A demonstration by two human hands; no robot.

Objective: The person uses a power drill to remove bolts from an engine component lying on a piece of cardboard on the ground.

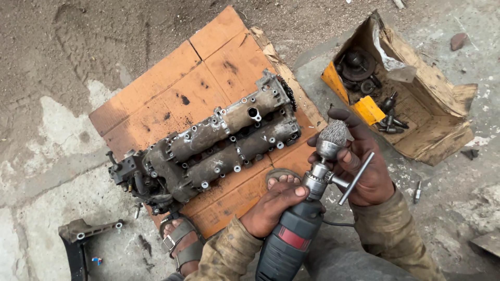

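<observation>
My left hand grips the body of a dark electric drill with a red band, its nose pointing away from me. My right hand wraps around the drill's chuck and a metal chuck key that sticks out to the right. A wire cup brush sits in the chuck, just above my right fingers. A dirty grey engine cylinder head lies diagonally on a sheet of brown cardboard, left of the drill.
A torn cardboard box with greasy metal parts and bolts stands at the upper right. A metal bracket lies at the lower left. My sandalled foot rests by the cardboard's near edge. Dirt and cracked concrete surround everything.
</observation>
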